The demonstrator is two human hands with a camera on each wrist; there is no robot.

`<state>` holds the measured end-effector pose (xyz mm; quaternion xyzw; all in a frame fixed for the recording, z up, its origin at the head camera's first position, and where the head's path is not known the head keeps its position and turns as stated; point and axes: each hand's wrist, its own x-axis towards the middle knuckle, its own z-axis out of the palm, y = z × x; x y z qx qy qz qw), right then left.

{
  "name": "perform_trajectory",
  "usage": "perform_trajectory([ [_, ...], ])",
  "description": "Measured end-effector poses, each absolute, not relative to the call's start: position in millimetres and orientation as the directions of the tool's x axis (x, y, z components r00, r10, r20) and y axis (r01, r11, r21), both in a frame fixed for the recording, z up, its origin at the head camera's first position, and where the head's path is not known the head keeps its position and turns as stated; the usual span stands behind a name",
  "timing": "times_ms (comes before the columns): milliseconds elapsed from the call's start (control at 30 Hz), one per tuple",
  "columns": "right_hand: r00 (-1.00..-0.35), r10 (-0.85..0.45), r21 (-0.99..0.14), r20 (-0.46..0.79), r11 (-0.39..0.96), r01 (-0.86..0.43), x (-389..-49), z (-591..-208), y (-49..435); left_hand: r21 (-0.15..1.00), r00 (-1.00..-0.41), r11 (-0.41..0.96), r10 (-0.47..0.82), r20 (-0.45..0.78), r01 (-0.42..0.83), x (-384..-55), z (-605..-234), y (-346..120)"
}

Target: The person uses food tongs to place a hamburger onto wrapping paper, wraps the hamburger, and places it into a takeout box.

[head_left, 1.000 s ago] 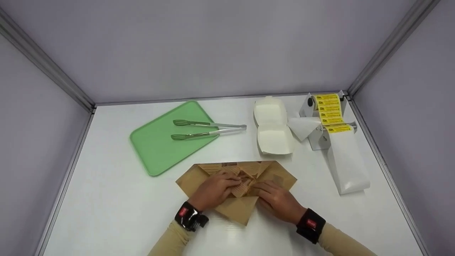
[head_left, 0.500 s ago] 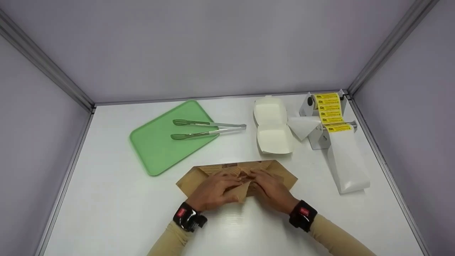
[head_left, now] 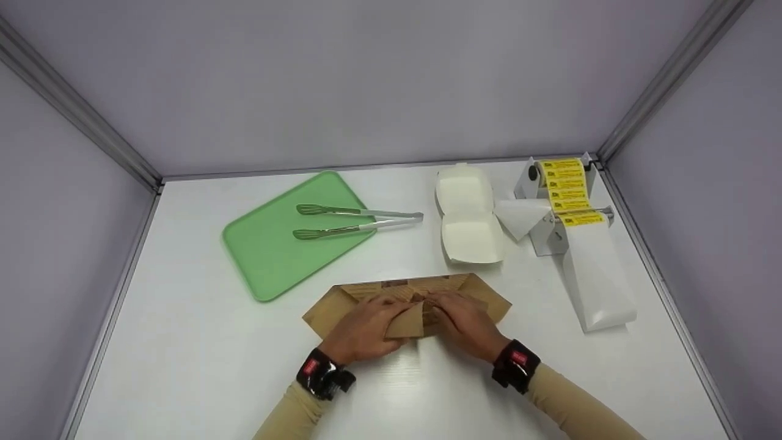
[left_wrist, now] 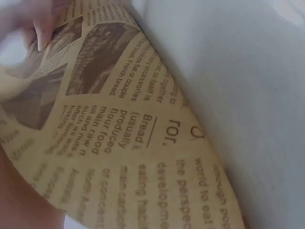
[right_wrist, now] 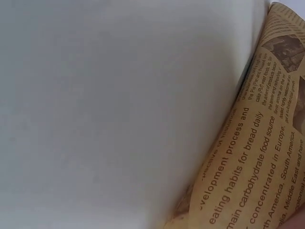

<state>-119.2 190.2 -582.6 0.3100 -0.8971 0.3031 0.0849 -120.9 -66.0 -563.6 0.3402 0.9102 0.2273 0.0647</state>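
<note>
A sheet of brown newsprint-patterned wrapping paper [head_left: 321, 310] lies folded near the front middle of the table in the head view. My left hand [head_left: 366, 327] grips its near left part, with a short flap [head_left: 406, 324] tucked up beside the fingers. On the right side, my right hand [head_left: 467, 324] holds the folded middle, its fingertips close to the left ones. Whatever the folds may enclose is hidden. Printed wrapping paper [left_wrist: 138, 129] fills much of the left wrist view, with fingers [left_wrist: 44, 28] at top left. The paper's edge [right_wrist: 248, 157] runs down the right wrist view.
A green tray [head_left: 269, 256] bears the ends of metal tongs [head_left: 391, 219] at the back left. An opened white clamshell box [head_left: 471, 238] stands behind the paper. Right of it is a label dispenser [head_left: 550, 235] with yellow labels [head_left: 565, 183] and a trailing backing strip [head_left: 595, 281].
The near pointed corner of the wrapping paper has been folded up and away from the front edge. My right hand has moved left and slightly forward; the left hand has shifted little.
</note>
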Motion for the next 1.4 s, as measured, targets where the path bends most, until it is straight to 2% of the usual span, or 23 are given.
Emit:
perform_trajectory([
  [267,-0.830,-0.470,-0.557,0.300,0.620,-0.552,-123.7,-581.1,190.0,0.502,-0.817,0.678,0.565,0.112,0.538,-129.1,-565.9,-63.4],
  [533,-0.854,-0.455,-0.608,0.252,0.612,-0.506,-127.3,-577.6,189.3,0.474,-0.792,0.640,0.548,0.270,0.605,-136.8,-567.5,-55.8],
  [900,-0.906,-0.372,-0.665,0.200,0.628,-0.404,-123.2,-575.4,186.1,0.533,-0.844,0.655,0.445,0.300,0.535,-139.4,-570.5,-47.6],
  [1067,-0.860,-0.421,-0.636,0.289,0.587,-0.501,-123.0,-576.8,186.9,0.559,-0.857,0.650,0.395,0.330,0.515,-141.9,-574.8,-45.2],
  [1233,-0.773,-0.514,-0.467,0.373,0.616,-0.635,-123.9,-578.8,187.0,0.592,-0.870,0.637,0.348,0.350,0.493,-146.6,-578.2,-41.7],
  [1400,-0.734,-0.578,-0.368,0.357,0.635,-0.679,-121.3,-581.8,186.8,0.604,-0.869,0.627,0.323,0.374,0.492,-150.1,-581.2,-37.2],
])
